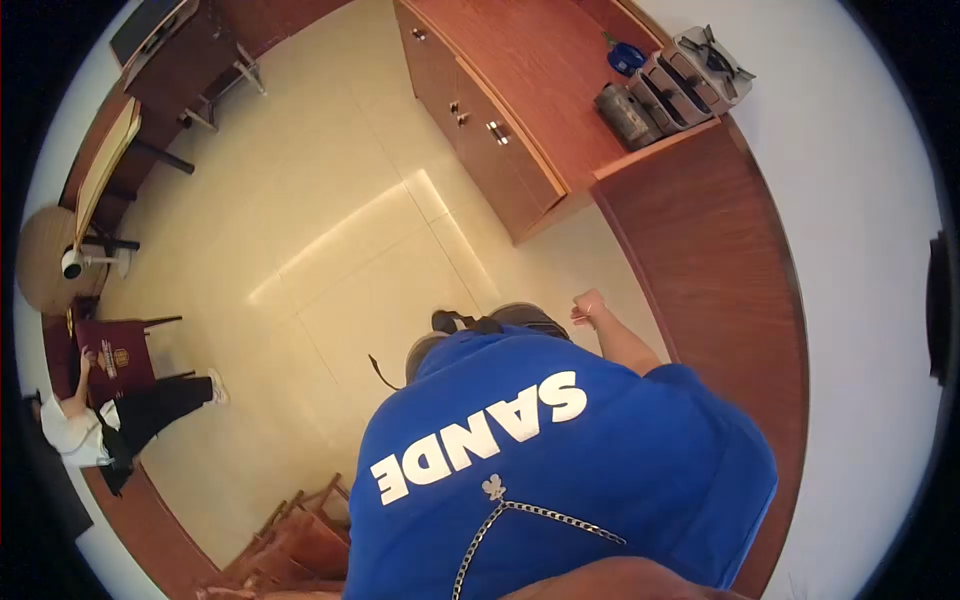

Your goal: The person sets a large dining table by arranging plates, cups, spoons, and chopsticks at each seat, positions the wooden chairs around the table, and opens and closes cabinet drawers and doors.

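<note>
My right hand (588, 308) hangs beside my body, over the pale tiled floor, with its fingers curled in and nothing visible in them. A thin light band shows near its wrist. The hand touches no furniture. Close by on its right is a reddish-brown wooden panel (715, 260). My left hand is out of view. Below me are my blue shirt (660, 470) with white letters, a chain necklace (560, 518) with a pendant, and part of my dark shoes.
Ahead stands a wooden cabinet (490, 95) bearing a grey file rack (680, 90), a dark canister (627, 115) and a blue object (625, 57). At left, another person (75, 430) is by a dark red chair (115, 355). Wooden chairs (300, 540) stand lower left, desks (165, 75) upper left.
</note>
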`<act>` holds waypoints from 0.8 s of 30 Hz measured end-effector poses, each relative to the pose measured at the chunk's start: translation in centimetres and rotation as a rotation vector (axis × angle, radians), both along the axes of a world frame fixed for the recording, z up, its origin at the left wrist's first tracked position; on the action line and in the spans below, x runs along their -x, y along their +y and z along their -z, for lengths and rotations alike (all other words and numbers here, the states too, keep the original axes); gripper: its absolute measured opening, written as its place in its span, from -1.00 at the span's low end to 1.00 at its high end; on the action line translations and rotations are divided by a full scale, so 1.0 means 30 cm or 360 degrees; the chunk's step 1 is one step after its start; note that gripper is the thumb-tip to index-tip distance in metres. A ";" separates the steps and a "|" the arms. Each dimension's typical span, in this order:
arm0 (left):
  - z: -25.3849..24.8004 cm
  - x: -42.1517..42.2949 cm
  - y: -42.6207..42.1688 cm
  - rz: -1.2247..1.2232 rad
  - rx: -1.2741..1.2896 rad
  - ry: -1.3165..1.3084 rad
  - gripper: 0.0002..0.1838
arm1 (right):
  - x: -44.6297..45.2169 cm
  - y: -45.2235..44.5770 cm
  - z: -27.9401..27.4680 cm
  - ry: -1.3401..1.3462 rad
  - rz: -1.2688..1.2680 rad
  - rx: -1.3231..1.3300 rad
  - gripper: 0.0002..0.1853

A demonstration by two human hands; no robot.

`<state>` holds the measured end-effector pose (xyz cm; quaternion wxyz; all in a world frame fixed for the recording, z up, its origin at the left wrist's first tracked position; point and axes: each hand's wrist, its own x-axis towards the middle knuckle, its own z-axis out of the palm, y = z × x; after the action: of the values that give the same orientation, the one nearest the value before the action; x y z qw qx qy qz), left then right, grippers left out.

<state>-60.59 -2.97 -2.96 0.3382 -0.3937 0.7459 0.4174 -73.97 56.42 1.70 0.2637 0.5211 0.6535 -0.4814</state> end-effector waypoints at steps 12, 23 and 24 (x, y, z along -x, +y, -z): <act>-0.342 1.238 -0.278 -0.0166 -0.0058 0.0651 -0.75 | 0.641 -0.458 -0.140 0.0665 0.0603 0.0798 -0.50; -0.453 1.497 -0.131 0.1019 0.0285 0.0081 -0.73 | 1.348 -0.366 0.088 0.1182 0.1903 0.1073 -0.60; -0.427 1.495 -0.222 0.0962 0.0240 0.0038 -0.73 | 1.372 -0.380 0.139 0.1279 0.2026 0.1013 -0.67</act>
<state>-105.45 -9.64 9.84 0.4081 -0.1730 0.8620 0.2460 -115.14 45.01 -2.48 -0.1793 0.4802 0.1092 -0.8517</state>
